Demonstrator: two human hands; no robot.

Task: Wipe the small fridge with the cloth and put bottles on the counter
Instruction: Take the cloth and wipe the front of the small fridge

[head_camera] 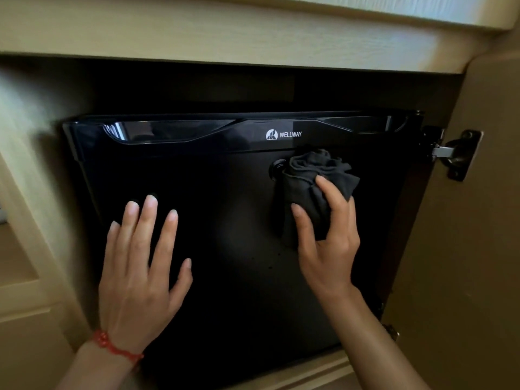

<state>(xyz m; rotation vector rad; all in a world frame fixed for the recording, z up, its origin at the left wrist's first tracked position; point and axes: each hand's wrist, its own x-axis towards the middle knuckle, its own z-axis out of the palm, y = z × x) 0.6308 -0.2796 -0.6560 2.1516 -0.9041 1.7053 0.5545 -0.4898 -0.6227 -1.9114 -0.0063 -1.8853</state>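
A small black fridge [225,220] was seen set inside a beige cabinet [464,249], its door closed and a "WELLWAY" logo [284,134] printed near the top edge. The left hand [138,266] was laid flat on the left part of the door, fingers spread. A dark grey cloth [312,175] was bunched up and pressed against the door's upper right part, just below the logo and beside a round lock [277,168]. It was clutched by the right hand [326,237], fingers curled around it. A red bracelet [112,346] was worn on the left wrist. A metal hinge [455,154] was fixed to the open cabinet door at the right.
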